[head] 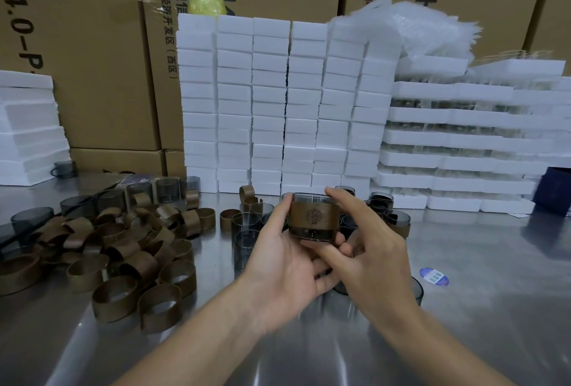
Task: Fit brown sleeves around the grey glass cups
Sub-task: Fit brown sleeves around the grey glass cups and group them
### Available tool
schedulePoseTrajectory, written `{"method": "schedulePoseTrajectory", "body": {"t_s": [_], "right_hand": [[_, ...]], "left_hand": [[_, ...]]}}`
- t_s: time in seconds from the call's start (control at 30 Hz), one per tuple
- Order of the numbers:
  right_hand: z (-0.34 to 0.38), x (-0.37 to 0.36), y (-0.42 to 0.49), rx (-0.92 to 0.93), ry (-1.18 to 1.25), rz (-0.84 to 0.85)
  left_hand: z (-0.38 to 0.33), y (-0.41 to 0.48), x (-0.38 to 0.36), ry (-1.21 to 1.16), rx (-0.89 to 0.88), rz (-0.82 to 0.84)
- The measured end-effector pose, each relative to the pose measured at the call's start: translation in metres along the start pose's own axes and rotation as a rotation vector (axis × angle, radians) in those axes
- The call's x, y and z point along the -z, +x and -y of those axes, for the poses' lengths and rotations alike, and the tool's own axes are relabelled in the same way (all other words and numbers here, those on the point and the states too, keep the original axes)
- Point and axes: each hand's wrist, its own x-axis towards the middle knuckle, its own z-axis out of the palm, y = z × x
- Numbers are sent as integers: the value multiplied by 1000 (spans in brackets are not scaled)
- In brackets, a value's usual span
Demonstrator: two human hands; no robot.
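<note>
I hold one grey glass cup upright above the steel table, with a brown sleeve bearing a round emblem wrapped around its middle. My left hand cradles the cup from below and the left, thumb on its left side. My right hand grips its right side, thumb over the rim, fingers under the base. Several bare grey cups stand just behind and below my hands. A heap of loose brown sleeves lies to the left.
Stacks of white foam boxes form a wall at the back, with cardboard cartons behind. More grey cups stand at back left, sleeved cups at right. A blue sticker lies on the steel table.
</note>
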Motion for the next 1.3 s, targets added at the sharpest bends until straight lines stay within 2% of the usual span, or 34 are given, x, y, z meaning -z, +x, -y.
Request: {"method": "schedulePoseTrajectory", "body": {"t_s": [0.37,0.73,1.0,1.13,1.3], "right_hand": [[-6,12,7,171,-157,59],[-9,14,6,150,-166,144],[-6,13,3,61,-63,215],[-6,8,-3,-36,59,262],[-7,2,-6,-93,109,280]], "left_hand": [[10,3,-3,-34,-4,35],[15,4,-6,-71,-26,-59],[22,5,-3,-20,-87,-133],[28,5,-6,117,-98,-165],[35,8,-7,350,-109,-291]]}}
